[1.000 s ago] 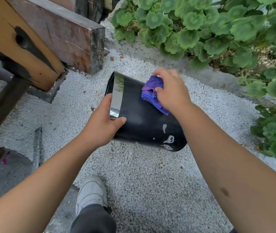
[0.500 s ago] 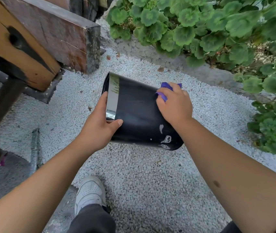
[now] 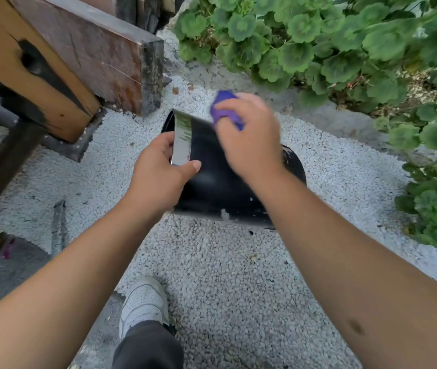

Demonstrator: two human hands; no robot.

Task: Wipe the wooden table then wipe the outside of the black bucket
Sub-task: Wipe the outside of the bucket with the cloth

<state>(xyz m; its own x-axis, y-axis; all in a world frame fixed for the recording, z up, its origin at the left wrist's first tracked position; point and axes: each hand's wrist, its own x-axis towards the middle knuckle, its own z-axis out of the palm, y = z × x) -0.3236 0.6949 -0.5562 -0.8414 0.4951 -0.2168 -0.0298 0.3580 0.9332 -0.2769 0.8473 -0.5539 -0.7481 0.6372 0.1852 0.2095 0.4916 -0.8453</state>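
The black bucket [image 3: 212, 187] lies tilted on its side over white gravel, its shiny metal rim band pointing up and left. My left hand [image 3: 158, 174] grips that rim, thumb on the outer wall. My right hand [image 3: 249, 137] presses a bunched purple cloth [image 3: 225, 109] against the upper outer wall near the rim; the hand is motion-blurred and hides most of the cloth. White marks show near the bucket's base. The wooden table [image 3: 60, 65] fills the upper left, showing thick brown beams with a black knot.
Green leafy plants [image 3: 345, 49] border the gravel along the top and right. A dark table leg [image 3: 1, 166] slants down at left. A metal rod [image 3: 57, 230] lies on the ground at lower left. My white shoe [image 3: 142, 302] stands below the bucket.
My right hand with the cloth has slid along the bucket's wall toward the rim. My left hand keeps its grip on the rim, and the bucket has turned slightly.
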